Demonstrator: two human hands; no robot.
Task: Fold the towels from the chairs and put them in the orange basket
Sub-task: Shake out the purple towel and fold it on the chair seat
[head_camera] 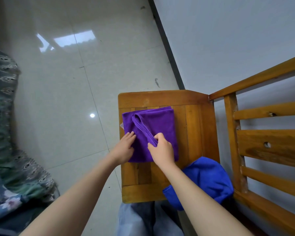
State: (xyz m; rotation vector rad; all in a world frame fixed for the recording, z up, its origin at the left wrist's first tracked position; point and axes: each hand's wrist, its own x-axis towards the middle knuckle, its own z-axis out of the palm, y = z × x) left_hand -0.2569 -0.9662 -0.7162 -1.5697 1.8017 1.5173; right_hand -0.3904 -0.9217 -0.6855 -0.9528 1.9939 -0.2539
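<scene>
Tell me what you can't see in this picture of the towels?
- Orange basket: nowhere in the head view, outside the frame.
- Blue towel: partly covered by the right forearm.
- Purple towel: its near edge hides under the left hand and right hand.
- Pale tag at the purple towel's left edge: too small to read.
- Patterned fabric: blurred, cut off by the left edge.

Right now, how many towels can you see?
2. The purple towel lies part-folded on the wooden seat; the blue towel is bunched at the seat's near right corner. More may lie out of view.
</scene>
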